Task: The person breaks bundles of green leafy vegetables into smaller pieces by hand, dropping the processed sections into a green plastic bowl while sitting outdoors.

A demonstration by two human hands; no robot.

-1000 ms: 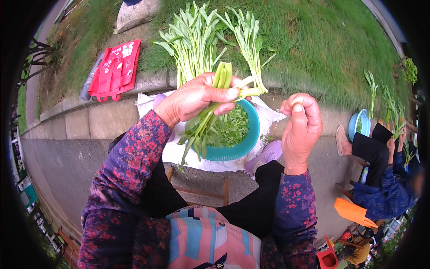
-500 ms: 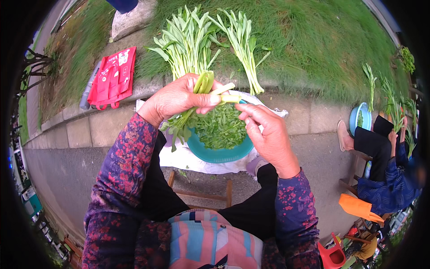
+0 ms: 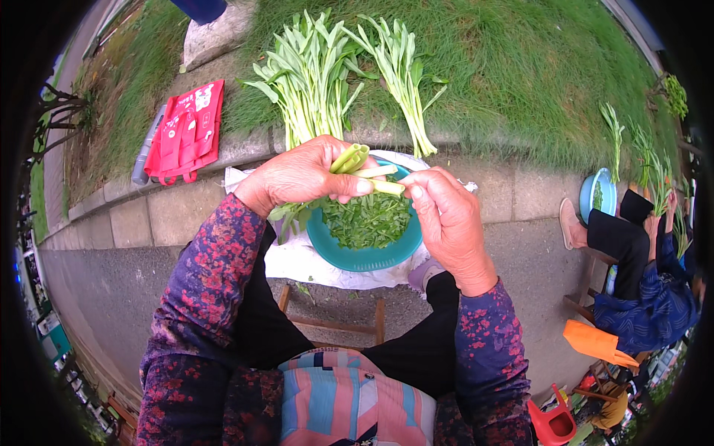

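Note:
Over the bowl, my left hand (image 3: pixel 309 175) is closed round a small bunch of water spinach (image 3: pixel 349 158), its pale hollow stem ends pointing up and to the right. Leaves of the bunch hang below that hand. My right hand (image 3: pixel 450 223) is closed in a pinch at the tip of one stem that sticks out to the right; the spot between thumb and forefinger is partly hidden. Beneath both hands, a teal plastic bowl (image 3: pixel 364 260) holds chopped green pieces (image 3: pixel 368 223). It rests on a white sheet (image 3: pixel 297 264) between my feet.
Two bunches of water spinach, a large one (image 3: pixel 309 74) and a smaller one (image 3: pixel 405 82), lie past the stone kerb (image 3: pixel 182 212) on grass. A red bag (image 3: pixel 186 134) lies at left. At right sits another person (image 3: pixel 639 297) beside a light-blue basin (image 3: pixel 606 197).
My left hand has come slightly down, tilting the stem ends. My right thumb and forefinger, apart before, have closed at the stem tip, and that hand has moved a little up.

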